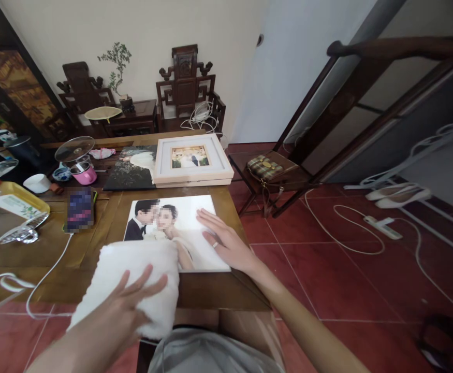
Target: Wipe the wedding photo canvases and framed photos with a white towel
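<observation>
A large wedding photo print (183, 217) lies flat near the front edge of a wooden table (214, 292). My right hand (222, 241), a ring on one finger, rests flat and open on the print's right side. My left hand (127, 300) presses with spread fingers on a fluffy white cloth (133, 269) that covers the print's lower left corner. Behind the print lie a white framed photo (191, 158) on a stack and a dark frameless photo (131, 168).
On the table's left stand a pink mug (84, 173), a phone (79, 209), a yellow tray (14, 202), a white bowl (37, 182) and a cable (43, 280). A bag lies on a stool (271, 168) to the right. Cables and a power strip (381, 226) cross the red floor.
</observation>
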{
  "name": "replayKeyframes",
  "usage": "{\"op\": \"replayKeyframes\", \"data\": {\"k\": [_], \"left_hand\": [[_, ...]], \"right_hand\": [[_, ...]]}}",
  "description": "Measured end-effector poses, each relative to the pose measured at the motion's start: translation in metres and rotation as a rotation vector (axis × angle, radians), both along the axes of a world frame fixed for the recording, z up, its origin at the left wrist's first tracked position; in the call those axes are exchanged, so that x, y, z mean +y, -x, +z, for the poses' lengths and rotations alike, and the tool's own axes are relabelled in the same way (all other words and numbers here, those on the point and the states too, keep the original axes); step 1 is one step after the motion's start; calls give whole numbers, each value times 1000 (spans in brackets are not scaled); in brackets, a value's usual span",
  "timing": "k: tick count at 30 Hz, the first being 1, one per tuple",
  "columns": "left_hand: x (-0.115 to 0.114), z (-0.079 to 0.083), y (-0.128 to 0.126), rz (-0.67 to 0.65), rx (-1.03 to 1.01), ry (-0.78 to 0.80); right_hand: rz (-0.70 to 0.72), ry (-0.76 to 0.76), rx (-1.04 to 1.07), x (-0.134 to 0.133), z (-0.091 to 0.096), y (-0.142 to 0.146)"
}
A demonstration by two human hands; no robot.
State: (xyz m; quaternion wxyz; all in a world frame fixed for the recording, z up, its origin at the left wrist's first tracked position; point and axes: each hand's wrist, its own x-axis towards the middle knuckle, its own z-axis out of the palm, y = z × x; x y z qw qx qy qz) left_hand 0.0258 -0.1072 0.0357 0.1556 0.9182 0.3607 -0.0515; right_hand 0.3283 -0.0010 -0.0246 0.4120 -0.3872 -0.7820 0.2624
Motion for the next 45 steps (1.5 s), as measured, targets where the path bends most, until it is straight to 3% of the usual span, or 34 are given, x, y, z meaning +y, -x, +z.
{"op": "replayKeyframes", "data": {"k": [2, 5, 10, 15, 18, 22, 27, 30, 33, 36, 40, 45], "left_hand": [[-5, -3, -1, -27, -8, -12], [10, 11, -9, -19, 26, 29], [75, 38, -29, 58, 35, 4], [145, 30, -38, 71, 22, -96], [165, 26, -39, 85, 4, -113], [149, 29, -46, 120, 31, -87], [73, 23, -61, 75, 132, -82], [26, 13, -64, -23, 116, -108], [5, 10, -64, -68, 60, -155], [15, 21, -71, -33, 97, -117], [60, 38, -84, 65, 161, -61], [123, 31, -90, 105, 93, -144]], "right_hand": [[-2, -2, -3, 0, 0, 0], [-4, -1, 1, 0, 0, 0], [3, 7, -5, 0, 1, -1], [6, 6, -9, 0, 0, -2], [6, 11, -8, 0, 1, -2], [-1, 6, 7, 0, 1, -2], [-8, 6, 4, 0, 1, -1], [-5, 15, 4, 0, 2, -1], [-1, 16, -1, -1, 2, -1], [-4, 21, -12, -1, 3, -1], [-6, 18, -6, -1, 2, -1], [-1, 9, 3, 0, -1, -1]]}}
